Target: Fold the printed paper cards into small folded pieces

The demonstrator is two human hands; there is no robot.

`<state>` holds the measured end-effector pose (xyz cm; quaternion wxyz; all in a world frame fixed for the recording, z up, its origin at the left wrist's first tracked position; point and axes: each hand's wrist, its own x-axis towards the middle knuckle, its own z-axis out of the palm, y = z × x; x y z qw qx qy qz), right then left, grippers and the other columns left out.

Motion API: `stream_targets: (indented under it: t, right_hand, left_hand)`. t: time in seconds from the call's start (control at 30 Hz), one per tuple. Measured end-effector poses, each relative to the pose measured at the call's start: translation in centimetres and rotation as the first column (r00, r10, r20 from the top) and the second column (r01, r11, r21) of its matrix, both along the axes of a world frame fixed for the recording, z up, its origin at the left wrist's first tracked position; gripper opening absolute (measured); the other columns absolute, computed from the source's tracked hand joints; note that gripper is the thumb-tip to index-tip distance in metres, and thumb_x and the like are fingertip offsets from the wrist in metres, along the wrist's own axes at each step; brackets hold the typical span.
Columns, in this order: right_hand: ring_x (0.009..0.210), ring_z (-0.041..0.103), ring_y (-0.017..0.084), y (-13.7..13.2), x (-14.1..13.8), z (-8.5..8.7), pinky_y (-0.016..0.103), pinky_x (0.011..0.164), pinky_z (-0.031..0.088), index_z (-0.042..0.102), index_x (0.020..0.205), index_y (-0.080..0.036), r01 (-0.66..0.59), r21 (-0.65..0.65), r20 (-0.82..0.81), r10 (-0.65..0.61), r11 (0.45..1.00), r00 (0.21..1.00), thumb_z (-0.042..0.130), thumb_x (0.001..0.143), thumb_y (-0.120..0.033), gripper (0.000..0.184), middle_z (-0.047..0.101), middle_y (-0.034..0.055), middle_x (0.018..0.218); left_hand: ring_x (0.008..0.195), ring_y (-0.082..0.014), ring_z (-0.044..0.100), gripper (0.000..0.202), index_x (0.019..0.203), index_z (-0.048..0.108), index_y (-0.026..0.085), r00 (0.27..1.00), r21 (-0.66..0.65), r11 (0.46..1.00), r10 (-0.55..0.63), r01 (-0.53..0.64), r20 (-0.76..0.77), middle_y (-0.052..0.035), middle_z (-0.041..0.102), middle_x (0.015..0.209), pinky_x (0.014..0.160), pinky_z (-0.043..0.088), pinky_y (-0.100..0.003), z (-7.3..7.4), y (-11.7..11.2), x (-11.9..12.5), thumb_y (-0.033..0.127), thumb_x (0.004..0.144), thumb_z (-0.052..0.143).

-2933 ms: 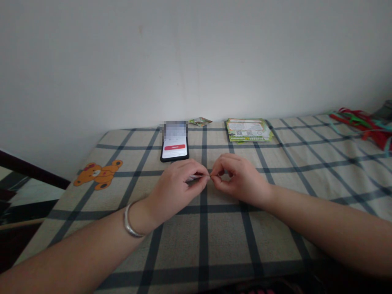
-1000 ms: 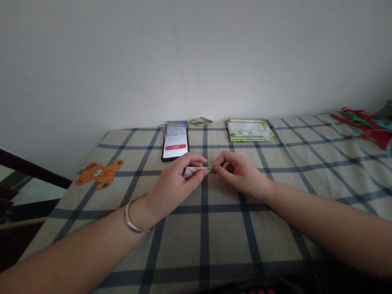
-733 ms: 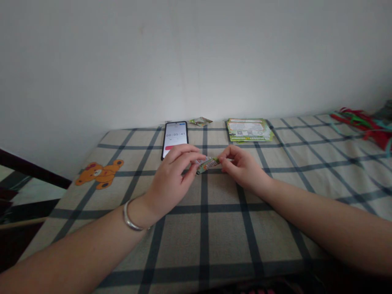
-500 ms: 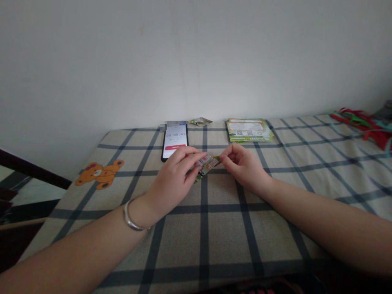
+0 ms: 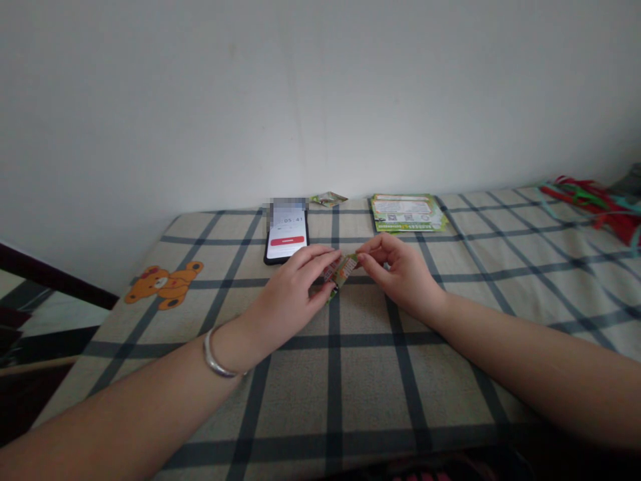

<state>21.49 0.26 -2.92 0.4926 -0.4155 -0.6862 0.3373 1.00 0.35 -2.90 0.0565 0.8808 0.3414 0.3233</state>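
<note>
A small folded piece of printed green and orange paper [image 5: 342,272] is held between both hands just above the checked cloth [image 5: 350,374]. My left hand [image 5: 290,294], with a silver bracelet on its wrist, pinches the paper's left side with thumb and fingers. My right hand [image 5: 400,274] pinches its right tip with curled fingers. The paper stands tilted on edge, its printed face turned toward me.
A black phone [image 5: 286,230] with a lit timer screen lies just behind my hands. A stack of green printed sheets [image 5: 406,212] and a small folded paper piece [image 5: 328,198] lie by the wall. Red and green ribbons [image 5: 595,204] lie far right. A bear print [image 5: 163,284] marks the cloth's left.
The paper was held flat and thin between the fingertips; it has since been turned and opened so its printed face shows. Both hands shifted slightly toward the wall.
</note>
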Motion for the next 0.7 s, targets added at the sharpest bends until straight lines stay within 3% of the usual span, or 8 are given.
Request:
stream_targets:
  t: [0.4, 0.57, 0.7]
  right_hand:
    - [0.072, 0.066, 0.012, 0.1, 0.13, -0.23, 0.027, 0.065, 0.053, 0.055, 0.089, -0.02, -0.04, 0.015, 0.04, 0.04, 0.999, 0.998, 0.067, 0.081, -0.027, 0.015, 0.068, 0.0, 0.079]
    - [0.075, 0.066, 0.013, 0.04, 0.11, -0.04, 0.029, 0.07, 0.053, 0.056, 0.093, -0.021, -0.047, 0.027, 0.081, 0.044, 0.999, 0.996, 0.068, 0.08, -0.026, 0.018, 0.069, 0.0011, 0.085]
    - [0.076, 0.064, 0.013, -0.16, 0.03, 0.05, 0.029, 0.068, 0.053, 0.057, 0.095, -0.02, -0.069, 0.072, 0.123, 0.06, 0.995, 0.991, 0.069, 0.08, -0.027, 0.021, 0.067, 0.0015, 0.087]
  left_hand:
    - [0.115, -0.0222, 0.058, 0.051, 0.128, 0.048, 0.019, 0.999, -0.136, 0.991, 0.015, -0.009, 0.04, -0.0088, 0.06, 0.124, 0.101, 0.049, -0.043, -0.03, -0.14, -0.07, 0.02, 0.081, 0.069]
    - [0.114, -0.0238, 0.061, 0.067, 0.138, 0.036, 0.023, 0.983, -0.291, 0.954, -0.016, 0.07, 0.185, -0.0118, 0.055, 0.132, 0.095, 0.054, -0.044, -0.5, -0.21, 0.02, 0.02, 0.079, 0.07]
    - [0.112, -0.0225, 0.062, 0.06, 0.134, 0.039, 0.023, 0.956, -0.372, 0.918, -0.023, 0.136, 0.292, -0.0124, 0.054, 0.132, 0.091, 0.057, -0.041, -0.67, -0.22, 0.23, 0.019, 0.081, 0.067]
